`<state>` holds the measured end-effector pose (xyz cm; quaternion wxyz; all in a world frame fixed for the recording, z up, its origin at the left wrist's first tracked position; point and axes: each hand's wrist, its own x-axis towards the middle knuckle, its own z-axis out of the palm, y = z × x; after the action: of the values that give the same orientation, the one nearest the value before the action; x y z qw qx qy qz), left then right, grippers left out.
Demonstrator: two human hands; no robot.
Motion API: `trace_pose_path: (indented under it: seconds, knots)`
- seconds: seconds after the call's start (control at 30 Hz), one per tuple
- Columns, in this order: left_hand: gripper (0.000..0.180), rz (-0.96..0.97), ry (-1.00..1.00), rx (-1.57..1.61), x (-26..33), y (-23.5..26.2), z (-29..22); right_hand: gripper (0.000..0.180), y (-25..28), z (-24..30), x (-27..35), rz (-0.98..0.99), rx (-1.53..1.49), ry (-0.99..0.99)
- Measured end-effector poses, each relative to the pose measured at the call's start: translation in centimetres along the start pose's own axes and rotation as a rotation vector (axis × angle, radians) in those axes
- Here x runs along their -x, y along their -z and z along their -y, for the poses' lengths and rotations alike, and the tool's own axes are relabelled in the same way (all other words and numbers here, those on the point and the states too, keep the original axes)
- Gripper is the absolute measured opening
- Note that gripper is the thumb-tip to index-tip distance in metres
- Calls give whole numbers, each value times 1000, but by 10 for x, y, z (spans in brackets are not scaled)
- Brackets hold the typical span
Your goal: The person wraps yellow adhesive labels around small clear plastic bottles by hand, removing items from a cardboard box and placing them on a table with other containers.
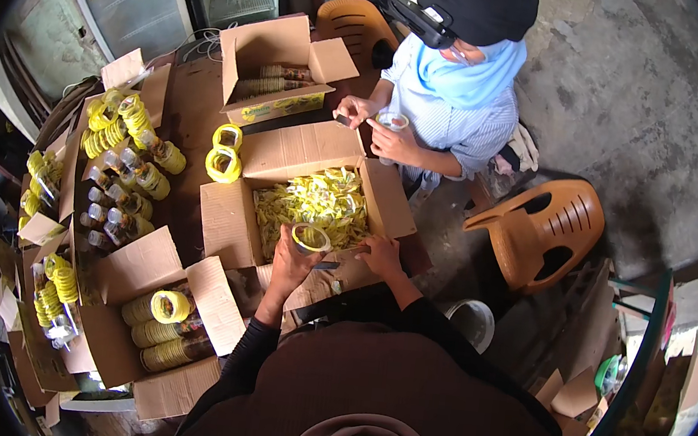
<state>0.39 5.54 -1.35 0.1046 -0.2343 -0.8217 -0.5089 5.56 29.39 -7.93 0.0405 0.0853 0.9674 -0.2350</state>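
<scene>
My left hand (pixel 289 268) is closed round a clear plastic cup (pixel 306 248) with a yellow rim, tilted over the near side of an open cardboard box (pixel 225 220). Inside that box lies a heap of crumpled yellow and clear plastic strips (pixel 317 200). At the box's near right edge is my right hand (pixel 381 257), its fingers apart and reaching toward the strips; nothing shows in them. Between my hands, a dark, narrow tool (pixel 326 265) lies on the near flap; its kind is unclear. Two yellow-rimmed cups (pixel 223 165) stand beside the box's far left corner.
Across the box, a co-worker (pixel 455 101) holds a clear cup (pixel 391 121). Stacks of yellow-rimmed cups fill a box (pixel 208 306) at near left; more cups (pixel 125 182) stand farther left. Another box (pixel 275 108) is behind. An orange chair (pixel 547 230) and a white bucket (pixel 471 324) stand right.
</scene>
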Motion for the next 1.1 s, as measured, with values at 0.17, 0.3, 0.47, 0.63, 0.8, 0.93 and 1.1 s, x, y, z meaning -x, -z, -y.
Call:
trace_pose_path:
  seconds: [0.17, 0.3, 0.47, 0.63, 0.8, 0.93, 1.1]
  knots:
    - [85, 24, -13, -44, 19, 5, 17, 31, -4, -4, 0, -27, 13, 26]
    - [89, -39, -112, -132, 42, 7, 26, 34, -6, 1, 4, 14, 81, -7]
    - [97, 34, 2, -92, 38, 3, 32, 36, -12, -7, 12, -8, 60, 27]
    - [99, -58, -117, -54, 24, 11, 20, 35, -5, -2, 19, -41, -14, 101]
    - [78, -88, -110, 37, 21, 10, 17, 30, 16, 3, 19, -135, -278, 296]
    - [59, 80, 151, 290, 12, 23, -31, 22, 60, 47, 27, -240, -459, 407]
    - [54, 91, 128, 436, 16, 13, -41, 19, 92, 80, 32, -234, -586, 434]
